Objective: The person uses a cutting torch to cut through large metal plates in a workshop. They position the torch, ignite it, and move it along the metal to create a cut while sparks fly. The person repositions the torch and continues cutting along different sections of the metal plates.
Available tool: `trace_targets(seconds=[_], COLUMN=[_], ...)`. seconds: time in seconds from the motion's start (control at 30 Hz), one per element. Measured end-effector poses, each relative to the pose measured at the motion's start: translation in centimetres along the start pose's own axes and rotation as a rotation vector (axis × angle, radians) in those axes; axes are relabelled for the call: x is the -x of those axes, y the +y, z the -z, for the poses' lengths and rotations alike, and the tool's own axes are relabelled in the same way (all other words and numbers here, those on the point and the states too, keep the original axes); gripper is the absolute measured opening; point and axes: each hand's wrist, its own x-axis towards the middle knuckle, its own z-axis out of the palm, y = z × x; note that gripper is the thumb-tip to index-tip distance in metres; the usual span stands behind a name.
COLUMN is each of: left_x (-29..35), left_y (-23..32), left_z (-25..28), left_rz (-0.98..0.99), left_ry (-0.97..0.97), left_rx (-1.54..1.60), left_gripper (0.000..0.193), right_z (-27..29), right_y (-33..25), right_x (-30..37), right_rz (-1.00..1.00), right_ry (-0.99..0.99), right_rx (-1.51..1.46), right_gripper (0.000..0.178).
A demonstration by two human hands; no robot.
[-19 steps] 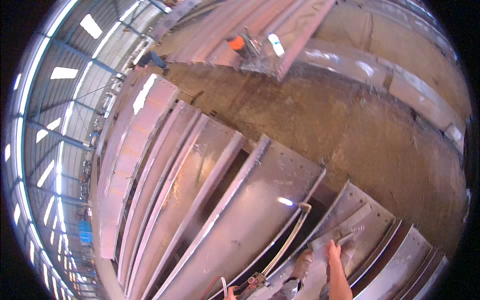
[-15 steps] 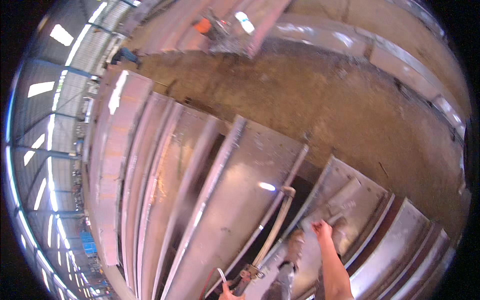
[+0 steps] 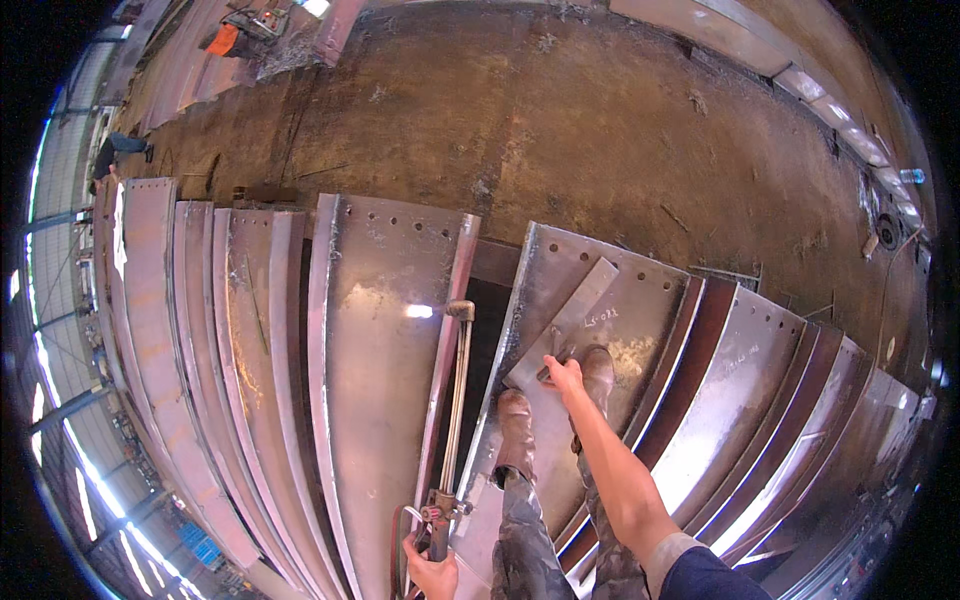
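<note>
My left hand is wrapped round the handle of a gas cutting torch, whose long tubes point away from me to an angled head over a steel beam's edge. Red and pale hoses run beside that hand. My right hand reaches down by my boots, its fingers closed on something small and dark that I cannot make out. Just beyond it a flat metal strip lies slantwise on the steel beam under my feet. Chalk marks and bolt holes show on this beam.
My boots stand on the beam. A dark gap separates it from the steel beam to the left. More beams lie on both sides. Far left is another person; an orange item sits on steel at the back.
My view has swung, bringing more of the torch and my left hand into sight. My right hand has come down to the metal strip, fingers now closed on the dark thing.
</note>
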Motion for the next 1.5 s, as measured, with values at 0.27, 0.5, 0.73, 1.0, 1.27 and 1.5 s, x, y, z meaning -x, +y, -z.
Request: trace_targets(seconds=[0.27, 0.5, 0.73, 1.0, 1.27, 1.5], left_x=[1.4, -2.2, -5.7, -11.0, -18.7, -24.9], left_y=[0.4, -3.1, -1.2, 3.5, 9.1, 11.2], left_z=[0.4, -4.4, -6.0, -6.7, -7.2, -13.3], left_rz=[-0.163, -0.359, -0.330, -0.402, -0.438, -0.486], left_ry=[-0.065, 0.195, 0.121, 0.017, 0.059, 0.273], left_rx=[0.167, 0.206, 0.122, 0.136, 0.192, 0.303], left_gripper=[0.065, 0.064, 0.065, 0.062, 0.062, 0.062], right_z=[2.6, 19.0, 32.0, 43.5, 51.1, 57.1], right_y=[1.6, -7.9, -7.4, 1.0, 12.1, 19.2], right_x=[1.8, 7.0, 17.0, 12.2, -3.4, -4.3], right_rz=[0.269, 0.342, 0.469, 0.383, 0.310, 0.142], right_ry=[0.152, 0.017, 0.291, 0.736, 0.540, 0.887], right_rx=[-0.228, -0.249, -0.103, 0.403, 0.481, 0.337], right_gripper=[0.032, 0.021, 0.018, 0.039, 0.059, 0.043])
